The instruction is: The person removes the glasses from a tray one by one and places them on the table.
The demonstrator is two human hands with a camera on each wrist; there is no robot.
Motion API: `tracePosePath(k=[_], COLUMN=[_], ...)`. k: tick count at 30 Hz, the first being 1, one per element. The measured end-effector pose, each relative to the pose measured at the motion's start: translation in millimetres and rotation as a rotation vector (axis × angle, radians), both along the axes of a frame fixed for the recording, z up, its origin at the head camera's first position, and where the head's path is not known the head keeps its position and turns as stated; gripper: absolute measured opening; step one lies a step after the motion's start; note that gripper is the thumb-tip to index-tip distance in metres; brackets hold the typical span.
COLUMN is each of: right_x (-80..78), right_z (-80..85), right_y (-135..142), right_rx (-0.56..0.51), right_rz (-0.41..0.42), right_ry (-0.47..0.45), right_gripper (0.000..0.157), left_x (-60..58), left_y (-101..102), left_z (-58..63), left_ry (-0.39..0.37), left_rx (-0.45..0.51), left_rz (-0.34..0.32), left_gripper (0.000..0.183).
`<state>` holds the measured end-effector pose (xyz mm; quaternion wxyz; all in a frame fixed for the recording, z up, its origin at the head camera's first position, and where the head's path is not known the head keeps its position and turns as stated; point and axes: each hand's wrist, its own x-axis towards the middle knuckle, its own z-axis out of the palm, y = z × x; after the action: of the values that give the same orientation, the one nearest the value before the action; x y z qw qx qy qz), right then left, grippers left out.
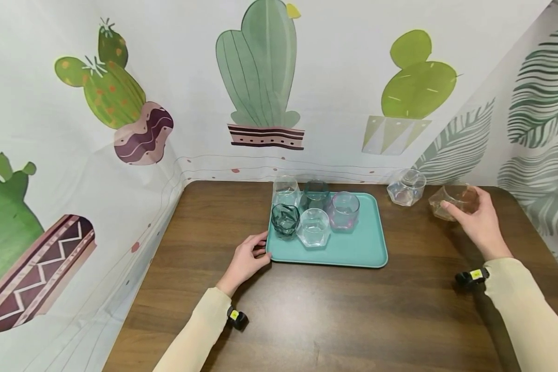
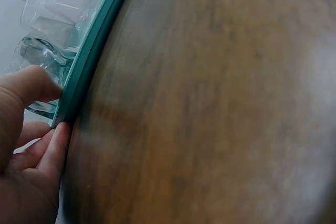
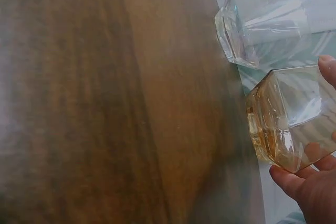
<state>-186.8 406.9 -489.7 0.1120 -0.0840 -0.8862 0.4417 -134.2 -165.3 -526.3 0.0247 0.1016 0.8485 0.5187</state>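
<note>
My right hand (image 1: pixel 482 226) grips an amber-tinted glass (image 3: pixel 286 114) by its sides at the table's right end, thumb on one side and fingers on the other. Just left of it stands a clear faceted glass (image 1: pixel 406 189), apart from the held one. With thumb and fingers, my left hand (image 1: pixel 245 262) pinches the front left corner of a teal tray (image 1: pixel 358 249). On that tray several glasses are grouped toward the left and back: a dark green wavy one (image 1: pixel 285 221), a clear hexagonal one (image 1: pixel 313 228), a pink one (image 1: pixel 344 211), a dark teal one (image 1: pixel 315 195) and a tall clear one (image 1: pixel 285 191).
The wooden table (image 1: pixel 307 315) ends at a cloth backdrop (image 1: pixel 335 93) printed with cacti and leaves, behind and to both sides. Tray and glasses stand near the table's back edge. Each wrist wears a small black camera.
</note>
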Motion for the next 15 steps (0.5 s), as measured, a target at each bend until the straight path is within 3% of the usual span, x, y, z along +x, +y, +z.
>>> tracePosePath(k=[15], right_x=[-24.8], right_z=[0.8], right_y=[1], right_rx=[0.043], right_rz=[0.003], right_ry=[-0.041], right_gripper=[0.09], left_x=[1.1], left_y=[-1], left_z=[-1.6], left_ry=[-0.012], left_rx=[0.001], left_rz=[0.007], left_gripper=[0.062])
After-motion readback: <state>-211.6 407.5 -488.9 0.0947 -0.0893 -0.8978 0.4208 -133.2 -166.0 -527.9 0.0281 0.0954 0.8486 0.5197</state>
